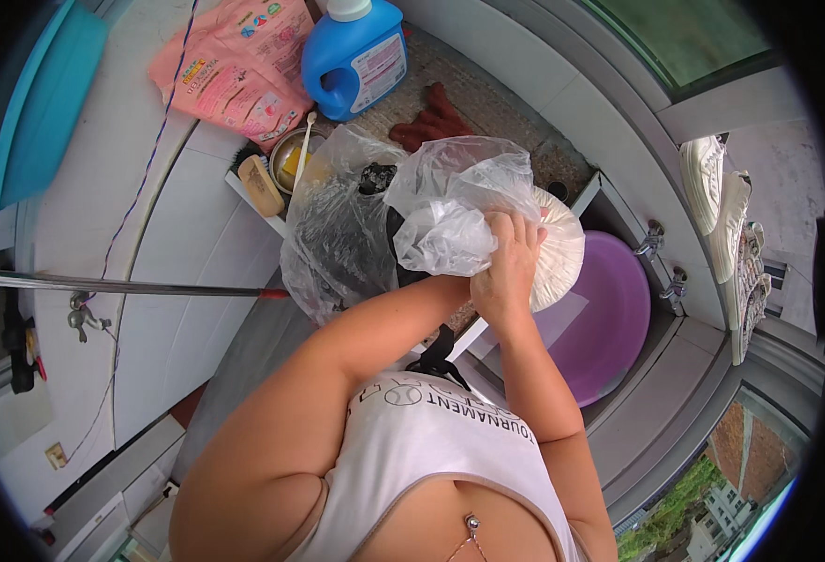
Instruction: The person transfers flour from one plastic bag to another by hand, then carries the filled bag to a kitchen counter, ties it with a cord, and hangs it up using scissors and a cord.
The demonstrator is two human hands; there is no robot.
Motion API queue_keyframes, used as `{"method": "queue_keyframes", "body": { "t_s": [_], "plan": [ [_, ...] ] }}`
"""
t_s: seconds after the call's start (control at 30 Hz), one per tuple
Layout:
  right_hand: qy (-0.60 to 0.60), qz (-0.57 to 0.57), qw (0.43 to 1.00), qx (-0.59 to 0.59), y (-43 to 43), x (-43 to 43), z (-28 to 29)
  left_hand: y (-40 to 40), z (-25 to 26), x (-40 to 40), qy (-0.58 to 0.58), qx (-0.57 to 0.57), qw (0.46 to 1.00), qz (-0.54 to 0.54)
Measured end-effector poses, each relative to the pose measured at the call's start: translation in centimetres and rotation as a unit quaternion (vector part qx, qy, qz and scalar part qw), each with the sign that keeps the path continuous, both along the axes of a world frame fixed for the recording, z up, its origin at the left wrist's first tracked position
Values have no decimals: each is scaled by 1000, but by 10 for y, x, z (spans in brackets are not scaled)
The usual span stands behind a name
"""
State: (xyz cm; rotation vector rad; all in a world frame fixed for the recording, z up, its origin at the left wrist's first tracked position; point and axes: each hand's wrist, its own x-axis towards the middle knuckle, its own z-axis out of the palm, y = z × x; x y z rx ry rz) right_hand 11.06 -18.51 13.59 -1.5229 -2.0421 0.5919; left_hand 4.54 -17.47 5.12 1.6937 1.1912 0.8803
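My right hand (512, 260) presses its fingers over crumpled clear plastic (447, 235), which it appears to grip. Right beside those fingers is a round, cream-coloured pleated thing (560, 249), partly covered by the hand. My left forearm (391, 319) reaches across to the same spot. Its hand is mostly hidden behind the right hand and the plastic, so its grip cannot be made out. Just left of the hands, a large clear plastic bag (342, 232) bulges over the counter, with something dark inside or behind it.
A purple basin (616, 316) sits in the sink below two taps (651, 239). A blue detergent jug (356, 56), pink packages (237, 77), a dark red cloth (433, 123), a scrubbing brush (261, 186) and a metal bowl (282, 165) line the counter. A metal pole (138, 286) juts in; shoes (728, 225) stand right.
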Motion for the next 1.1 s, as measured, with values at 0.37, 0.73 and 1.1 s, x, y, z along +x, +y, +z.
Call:
{"method": "queue_keyframes", "body": {
  "t_s": [0.37, 0.73, 1.1],
  "plan": [
    [-118, -31, 991, 52, -39, 97, 13, -7, 58, 34, -68, 144, 972, 173],
    [271, 117, 947, 125, -66, 17, 82, -56, 136, -56, -263, 135, 902, 314],
    [274, 84, 956, -70, -62, -17, -10, -212, 206, -218, -262, 153, 815, 493]
  ]
}}
